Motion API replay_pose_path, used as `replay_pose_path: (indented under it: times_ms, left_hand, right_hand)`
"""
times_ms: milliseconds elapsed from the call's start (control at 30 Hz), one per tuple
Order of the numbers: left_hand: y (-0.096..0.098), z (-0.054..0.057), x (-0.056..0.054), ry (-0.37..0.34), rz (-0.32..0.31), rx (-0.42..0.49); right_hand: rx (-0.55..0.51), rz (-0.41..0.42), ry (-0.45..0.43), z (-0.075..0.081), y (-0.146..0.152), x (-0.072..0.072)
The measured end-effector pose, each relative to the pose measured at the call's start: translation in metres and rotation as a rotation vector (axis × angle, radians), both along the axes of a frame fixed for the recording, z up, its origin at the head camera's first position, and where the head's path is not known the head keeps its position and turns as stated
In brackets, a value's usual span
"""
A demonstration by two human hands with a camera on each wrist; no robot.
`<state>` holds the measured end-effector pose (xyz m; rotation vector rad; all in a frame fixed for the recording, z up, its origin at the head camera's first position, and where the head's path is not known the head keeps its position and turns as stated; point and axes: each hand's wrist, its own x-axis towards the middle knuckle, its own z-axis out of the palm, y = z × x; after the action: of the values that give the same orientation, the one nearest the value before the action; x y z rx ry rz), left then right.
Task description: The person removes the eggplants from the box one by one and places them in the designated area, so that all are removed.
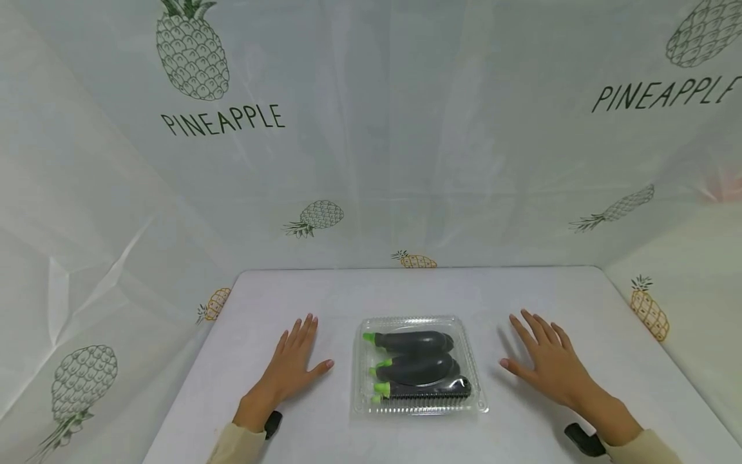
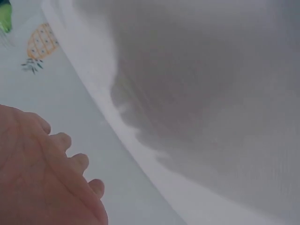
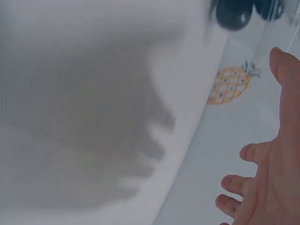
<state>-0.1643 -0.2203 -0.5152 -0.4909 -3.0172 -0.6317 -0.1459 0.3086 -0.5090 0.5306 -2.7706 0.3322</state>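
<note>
A clear plastic clamshell box (image 1: pixel 361 361) sits on the white table, with several dark eggplants (image 1: pixel 420 368) with green stems inside it. Its lid appears to be down over them. To the left of the box is my left hand (image 1: pixel 295 361), fingers straight and thumb pointing toward the box, holding nothing. My right hand (image 1: pixel 547 364) hovers on the other side with fingers spread, apart from the box. The right wrist view shows the ends of some eggplants (image 3: pixel 234 14) beyond the right thumb. In the left wrist view the left palm (image 2: pixel 42 173) faces the camera.
The white table (image 1: pixel 324 293) has rounded back corners. Behind and beside it hangs a pale sheet (image 1: pixel 394 161) printed with pineapples and lettering. A dark wrist device (image 1: pixel 584 440) is on the right wrist, another (image 1: pixel 272 424) on the left.
</note>
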Motion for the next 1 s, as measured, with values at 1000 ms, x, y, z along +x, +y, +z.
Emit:
replay_pose_path:
  times_ms: [1000]
  left_hand:
    - [0.049,0.020,0.045,-0.168,-0.185,0.072]
  right_hand:
    - [-0.035,0.143,0.045,0.007,-0.055,0.046]
